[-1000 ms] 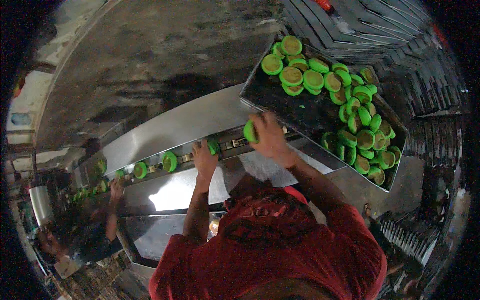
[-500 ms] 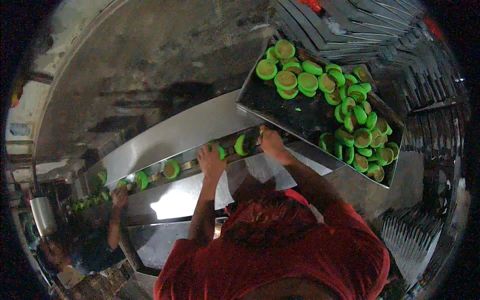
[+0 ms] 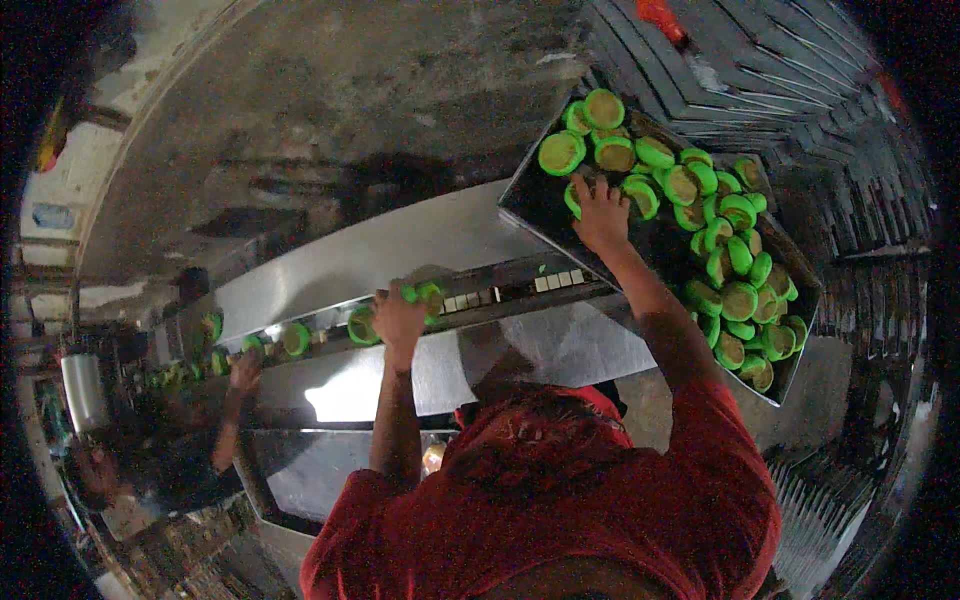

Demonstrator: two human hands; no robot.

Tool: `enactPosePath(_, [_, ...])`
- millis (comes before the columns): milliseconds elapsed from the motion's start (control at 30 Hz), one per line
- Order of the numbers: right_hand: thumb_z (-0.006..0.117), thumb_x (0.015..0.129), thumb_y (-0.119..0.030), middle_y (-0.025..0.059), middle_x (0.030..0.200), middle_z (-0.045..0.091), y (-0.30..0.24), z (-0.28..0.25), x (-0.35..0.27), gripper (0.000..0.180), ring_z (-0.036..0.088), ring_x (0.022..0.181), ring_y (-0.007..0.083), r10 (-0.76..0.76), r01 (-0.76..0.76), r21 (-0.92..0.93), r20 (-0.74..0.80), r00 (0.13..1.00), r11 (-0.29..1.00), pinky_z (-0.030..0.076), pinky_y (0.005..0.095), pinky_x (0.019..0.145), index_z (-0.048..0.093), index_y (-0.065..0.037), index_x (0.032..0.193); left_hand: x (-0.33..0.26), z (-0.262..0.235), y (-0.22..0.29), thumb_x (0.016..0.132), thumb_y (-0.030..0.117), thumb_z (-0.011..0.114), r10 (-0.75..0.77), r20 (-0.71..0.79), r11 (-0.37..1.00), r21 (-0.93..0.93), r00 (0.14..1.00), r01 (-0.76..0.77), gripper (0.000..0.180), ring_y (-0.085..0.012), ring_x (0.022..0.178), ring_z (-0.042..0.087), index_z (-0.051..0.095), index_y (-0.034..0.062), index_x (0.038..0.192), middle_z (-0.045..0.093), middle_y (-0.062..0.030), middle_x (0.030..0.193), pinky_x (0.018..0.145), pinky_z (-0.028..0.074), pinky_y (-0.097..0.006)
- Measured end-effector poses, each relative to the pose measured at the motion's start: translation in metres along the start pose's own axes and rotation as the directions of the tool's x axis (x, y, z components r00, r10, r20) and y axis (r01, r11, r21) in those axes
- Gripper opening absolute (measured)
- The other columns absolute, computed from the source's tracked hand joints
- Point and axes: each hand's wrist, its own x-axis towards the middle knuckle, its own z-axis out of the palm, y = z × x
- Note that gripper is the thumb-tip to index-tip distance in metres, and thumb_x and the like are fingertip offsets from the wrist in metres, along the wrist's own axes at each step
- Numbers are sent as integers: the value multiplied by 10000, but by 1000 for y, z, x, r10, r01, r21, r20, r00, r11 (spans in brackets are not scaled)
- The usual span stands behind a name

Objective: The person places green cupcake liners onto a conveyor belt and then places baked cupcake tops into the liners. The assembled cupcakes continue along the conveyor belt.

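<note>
Round green buns with flat brown faces lie in a dark metal tray [image 3: 555, 215] and along a narrow conveyor [image 3: 470, 302]. My left hand [image 3: 400, 322] is over the conveyor with its fingers curled round a green bun [image 3: 407, 292], mostly hidden by the hand. One more bun [image 3: 431, 302] lies close on its right and another [image 3: 362, 325] on its left. My right hand [image 3: 603, 218] reaches into the tray, fingers spread over the buns at its left part. A bun [image 3: 573, 201] shows partly beside these fingers, and a firm hold is not visible.
Shiny metal guards [image 3: 350, 255] run along both sides of the conveyor. At the left a co-worker's hand [image 3: 245, 372] is at the same line, where several more buns lie. Stacked dark trays [image 3: 730, 60] stand at the far right. A metal cylinder [image 3: 84, 392] is at far left.
My right hand has left the conveyor and moved up and right into the tray. My left hand has shifted slightly left along the conveyor. The buns there have moved left.
</note>
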Motion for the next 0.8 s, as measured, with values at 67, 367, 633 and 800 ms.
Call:
enactPosePath(67, [782, 779, -273, 178, 1411, 433, -5, -13, -14, 823, 469, 1251, 396, 6, -10, 113, 35, 999, 994, 403, 567, 1003, 333, -198, 1465, 0, -10, -33, 752, 439, 731, -69, -128, 984, 156, 989, 89, 608, -432, 1097, 548, 564, 108, 1235, 563, -230, 1177, 886, 472, -525])
enactPosePath(367, [716, 712, -6, 164, 1274, 594, -13, 26, -57, 547, 559, 1204, 351, -188, -198, 912, 137, 973, -360, 450, 415, 1037, 601, -108, 1236, -19, -47, 2, 733, 370, 788, 93, -356, 961, -214, 930, -178, 669, -406, 1083, 516, 538, 122, 1302, 530, -221, 1174, 899, 432, -520])
enactPosePath(633, [690, 861, -179, 137, 1181, 643, -67, 60, -111, 404, 631, 1063, 278, -326, 341, 822, -202, 924, 457, 501, 393, 932, 586, -51, 1230, -64, -40, 113, 643, 463, 855, 519, -283, 572, -587, 807, -574, 949, -438, 1363, 310, 441, 107, 1420, 288, -233, 1506, 1097, 301, -559])
enactPosePath(800, [643, 892, -418, 237, 1180, 618, -86, 51, -108, 546, 610, 1048, 391, 49, -123, 943, 113, 992, 310, 483, 474, 889, 544, -40, 1273, -62, -5, 118, 784, 316, 781, 477, -130, 718, -512, 869, -471, 769, -415, 1392, 284, 434, 131, 1445, 292, -214, 1514, 1120, 292, -529])
